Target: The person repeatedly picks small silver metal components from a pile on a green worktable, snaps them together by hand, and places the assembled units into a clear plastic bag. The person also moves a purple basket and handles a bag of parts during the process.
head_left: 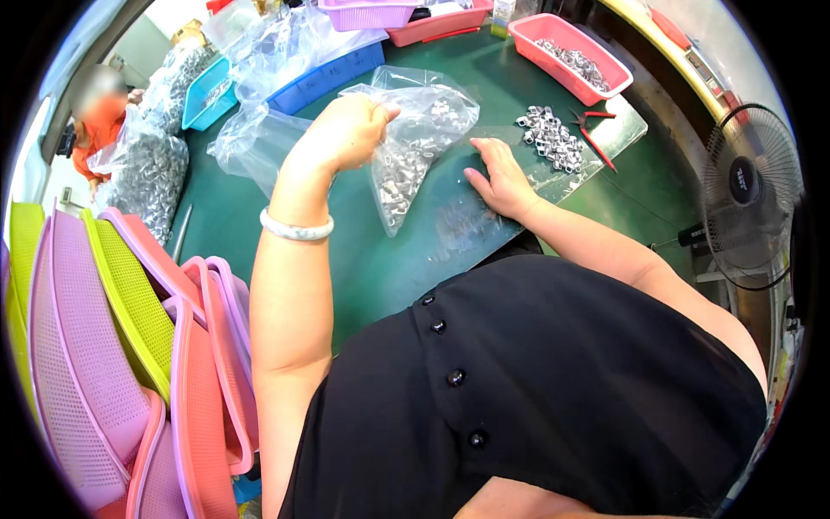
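Note:
My left hand is raised over the green table and grips the top of a clear plastic bag. The bag hangs down and holds several small silver metal parts. My right hand lies flat, palm down, on a clear plastic sheet spread on the table, just right of the bag. Beyond my right hand, a loose heap of the same silver parts rests on the sheet. A pale bangle circles my left wrist.
Red-handled pliers lie beside the heap. A pink tray of parts stands at the back right, blue trays and more bags at the back left. Stacked pink and green baskets fill the left. A fan stands right. Another person sits far left.

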Demonstrator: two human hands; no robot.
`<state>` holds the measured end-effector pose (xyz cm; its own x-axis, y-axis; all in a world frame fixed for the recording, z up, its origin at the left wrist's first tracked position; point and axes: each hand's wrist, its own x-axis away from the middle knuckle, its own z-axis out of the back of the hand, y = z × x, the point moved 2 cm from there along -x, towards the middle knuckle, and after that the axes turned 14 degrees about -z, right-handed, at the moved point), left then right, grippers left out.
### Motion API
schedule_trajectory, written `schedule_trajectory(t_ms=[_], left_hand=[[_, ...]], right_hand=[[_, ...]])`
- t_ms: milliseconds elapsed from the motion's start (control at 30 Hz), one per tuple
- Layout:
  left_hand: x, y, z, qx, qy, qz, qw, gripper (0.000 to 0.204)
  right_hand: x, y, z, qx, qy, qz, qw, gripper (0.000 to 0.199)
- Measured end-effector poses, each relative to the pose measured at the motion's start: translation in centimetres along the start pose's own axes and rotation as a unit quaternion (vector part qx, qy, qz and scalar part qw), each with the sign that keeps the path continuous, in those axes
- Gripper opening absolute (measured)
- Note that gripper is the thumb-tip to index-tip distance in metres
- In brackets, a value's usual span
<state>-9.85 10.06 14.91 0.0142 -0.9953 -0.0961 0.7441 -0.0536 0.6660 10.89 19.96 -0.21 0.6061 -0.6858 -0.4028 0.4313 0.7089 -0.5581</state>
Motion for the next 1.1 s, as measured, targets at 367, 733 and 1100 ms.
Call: schedule_trajectory(t_ms=[367,733,1100], left_hand=[[-1.3,1.7,1.9,-0.066,-0.101,0.024,0.992,0.042],[2.8,-0.2,1.8,0.039,0.135,0.161,0.977,0.046],[9.2,-13.6,-5.1,-0.117,0.320,0.318,0.885,0.105]], right_hand=[[-2.2,-8.1,2.3,-0.099,0.003,0.278,0.956,0.079],[-5.7,-10.4,-1.9,0.069,-0.110,0.421,0.898,0.005],[-10.1,-9.7,0.0,-0.010,-0.344,0.366,0.865,0.036]])
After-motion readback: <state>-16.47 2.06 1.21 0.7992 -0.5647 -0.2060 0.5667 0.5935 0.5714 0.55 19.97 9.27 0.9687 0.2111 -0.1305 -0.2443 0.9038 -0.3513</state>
